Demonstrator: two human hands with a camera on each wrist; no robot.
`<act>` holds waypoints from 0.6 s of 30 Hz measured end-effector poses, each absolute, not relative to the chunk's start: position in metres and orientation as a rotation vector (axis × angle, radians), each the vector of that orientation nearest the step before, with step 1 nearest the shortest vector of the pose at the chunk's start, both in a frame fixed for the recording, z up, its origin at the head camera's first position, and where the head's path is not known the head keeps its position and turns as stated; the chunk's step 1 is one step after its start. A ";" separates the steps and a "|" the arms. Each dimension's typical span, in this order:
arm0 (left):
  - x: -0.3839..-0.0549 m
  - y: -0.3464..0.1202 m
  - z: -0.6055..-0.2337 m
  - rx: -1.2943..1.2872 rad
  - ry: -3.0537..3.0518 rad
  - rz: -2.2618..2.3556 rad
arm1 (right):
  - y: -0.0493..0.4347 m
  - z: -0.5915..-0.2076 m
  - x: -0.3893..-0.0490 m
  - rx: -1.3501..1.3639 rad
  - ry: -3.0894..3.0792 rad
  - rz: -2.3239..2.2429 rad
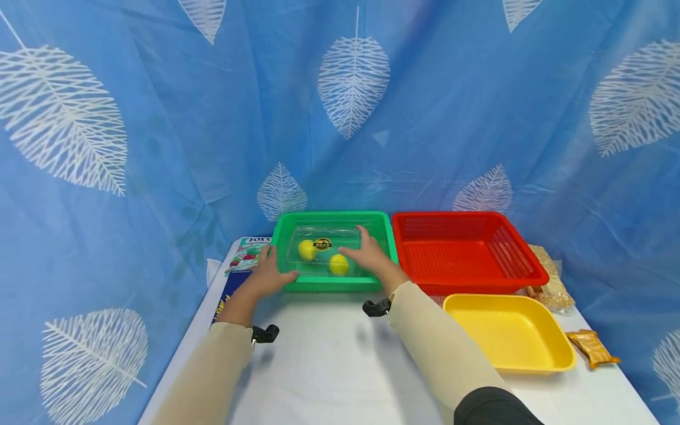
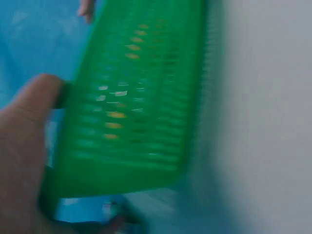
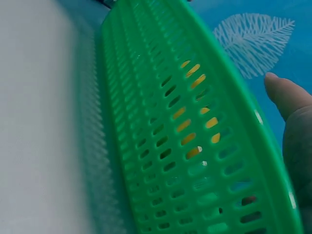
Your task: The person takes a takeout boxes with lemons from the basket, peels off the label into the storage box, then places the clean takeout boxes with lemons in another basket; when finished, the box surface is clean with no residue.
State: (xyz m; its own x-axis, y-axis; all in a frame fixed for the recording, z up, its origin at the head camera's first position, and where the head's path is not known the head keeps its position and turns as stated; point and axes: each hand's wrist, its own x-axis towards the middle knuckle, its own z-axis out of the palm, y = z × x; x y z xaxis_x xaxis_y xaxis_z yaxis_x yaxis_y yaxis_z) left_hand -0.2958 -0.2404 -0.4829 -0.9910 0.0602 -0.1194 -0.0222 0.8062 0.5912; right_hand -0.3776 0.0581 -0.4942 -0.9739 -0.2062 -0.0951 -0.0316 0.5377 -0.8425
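A green plastic basket (image 1: 336, 280) sits toward the back of the table. Inside lies a clear plastic box (image 1: 344, 237) with a dark-and-gold label and two round yellow fruits (image 1: 307, 249). My left hand (image 1: 264, 277) is at the basket's left front corner, thumb spread toward the front rim and fingers along the left side. Over the right part of the basket my right hand (image 1: 372, 255) has its fingers stretched toward the box, thumb apart. In the right wrist view the thumb (image 3: 287, 95) stands off the basket rim. Slotted walls hide most of both hands' fingers in the wrist views.
To the right stands a red basket (image 1: 512, 284), with a yellow tray (image 1: 504, 330) in front of it. Packaged food (image 1: 555, 280) and an orange snack packet (image 1: 592, 348) lie at the right edge. Printed packs (image 1: 248, 255) lie left of the green basket. A blue curtain (image 1: 425, 118) hangs behind.
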 end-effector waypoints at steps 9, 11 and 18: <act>-0.293 -0.239 -0.493 0.034 2.876 1.059 | 0.058 -0.499 -0.378 -0.269 2.489 -1.354; -0.293 -0.239 -0.493 0.032 2.878 1.061 | 0.059 -0.498 -0.378 -0.272 2.449 -1.358; -0.291 -0.241 -0.496 0.016 2.900 1.028 | 0.062 -0.496 -0.375 -0.291 2.340 -1.365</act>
State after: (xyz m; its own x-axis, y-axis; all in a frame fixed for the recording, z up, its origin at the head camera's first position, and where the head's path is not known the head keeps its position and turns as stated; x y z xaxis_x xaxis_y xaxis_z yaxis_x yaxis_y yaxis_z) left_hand -0.2911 -0.2413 -0.4962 -0.9979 0.0317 -0.0573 -0.0115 0.7769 0.6295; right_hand -0.3749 0.0616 -0.4956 -0.8926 -0.3784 -0.2451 0.0271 0.4975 -0.8671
